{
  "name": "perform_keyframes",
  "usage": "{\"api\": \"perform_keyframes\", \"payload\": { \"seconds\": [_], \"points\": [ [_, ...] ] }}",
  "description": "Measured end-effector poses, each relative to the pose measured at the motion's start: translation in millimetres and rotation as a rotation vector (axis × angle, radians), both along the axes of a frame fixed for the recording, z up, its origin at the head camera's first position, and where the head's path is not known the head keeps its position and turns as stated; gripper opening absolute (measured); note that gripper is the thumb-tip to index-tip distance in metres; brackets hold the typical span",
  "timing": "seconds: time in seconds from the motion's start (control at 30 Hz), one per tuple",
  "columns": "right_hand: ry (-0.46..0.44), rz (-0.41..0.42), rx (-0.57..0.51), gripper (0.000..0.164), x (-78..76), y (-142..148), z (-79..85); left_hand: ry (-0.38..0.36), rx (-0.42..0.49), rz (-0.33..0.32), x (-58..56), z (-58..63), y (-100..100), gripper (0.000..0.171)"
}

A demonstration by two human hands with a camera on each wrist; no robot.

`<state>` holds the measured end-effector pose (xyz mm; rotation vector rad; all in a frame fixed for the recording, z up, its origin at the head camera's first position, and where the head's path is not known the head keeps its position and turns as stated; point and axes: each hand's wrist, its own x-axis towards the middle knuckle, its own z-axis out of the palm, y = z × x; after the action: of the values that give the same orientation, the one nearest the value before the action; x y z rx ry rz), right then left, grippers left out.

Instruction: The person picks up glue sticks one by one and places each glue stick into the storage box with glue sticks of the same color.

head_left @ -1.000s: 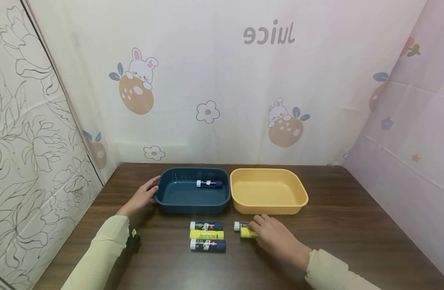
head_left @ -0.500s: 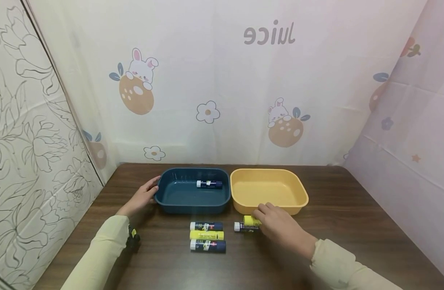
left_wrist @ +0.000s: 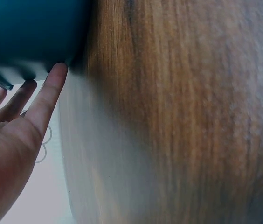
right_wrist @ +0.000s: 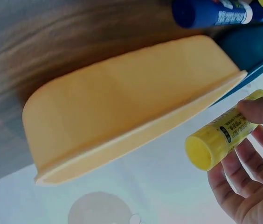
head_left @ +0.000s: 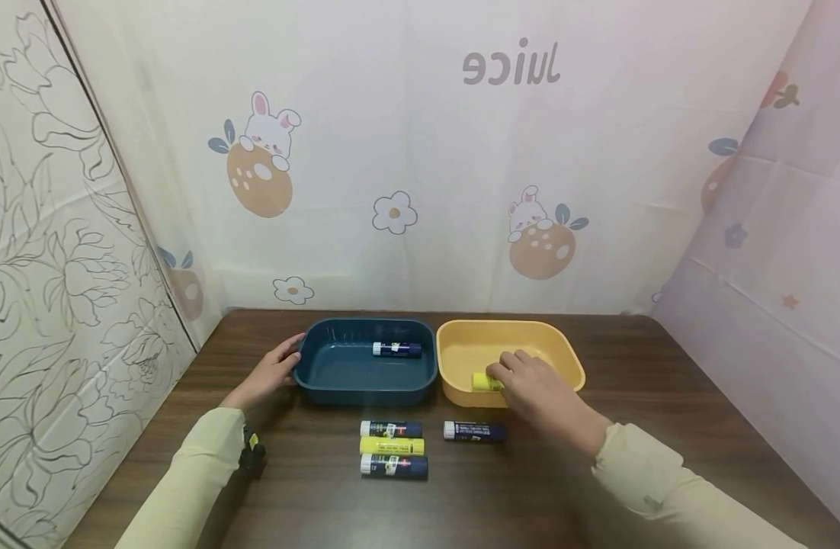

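Observation:
My right hand [head_left: 540,389] pinches a yellow glue stick [head_left: 485,382] between thumb and fingers, above the near side of the yellow basin [head_left: 509,326]. In the right wrist view the glue stick [right_wrist: 224,133] is apart from the basin's rim. At the left end of the dark blue basin [head_left: 365,396], my left hand [head_left: 265,374] touches the outer wall with fairly straight fingers [left_wrist: 50,95]. Inside that basin lies a navy glue stick with a white end [head_left: 396,349]. Another navy glue stick [head_left: 475,431] lies on the table before the yellow basin.
In front of the blue basin, a navy glue stick [head_left: 391,429], a yellow one [head_left: 392,446] and a second navy one [head_left: 394,466] lie side by side on the wooden table [head_left: 310,503]. A small black object [head_left: 252,450] is by the left wrist. Printed curtains [head_left: 406,152] hang behind.
My right hand has carried the yellow glue stick from the table, past the navy glue stick, up and forward over the yellow basin. The left hand has stayed at the blue basin.

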<state>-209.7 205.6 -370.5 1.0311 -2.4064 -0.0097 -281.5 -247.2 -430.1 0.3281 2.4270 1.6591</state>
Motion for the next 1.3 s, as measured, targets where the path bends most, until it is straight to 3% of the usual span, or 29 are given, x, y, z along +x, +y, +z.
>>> {"api": "perform_keyframes", "payload": {
  "seconds": [0.5, 0.97, 1.3],
  "points": [
    [0.01, 0.003, -0.016, 0.021, -35.3, 10, 8.8, 0.004, -0.016, 0.01, -1.0, -0.7, -1, 0.051],
    [0.005, -0.033, -0.001, 0.018, -69.2, 20, -9.7, 0.002, -0.039, 0.016, -1.0, -0.7, -2, 0.05],
    [-0.109, -0.136, -0.033, 0.018, -81.0, 21, -26.6, -0.01, -0.021, 0.022, -2.5, -3.3, -1, 0.051]
  ]
}}
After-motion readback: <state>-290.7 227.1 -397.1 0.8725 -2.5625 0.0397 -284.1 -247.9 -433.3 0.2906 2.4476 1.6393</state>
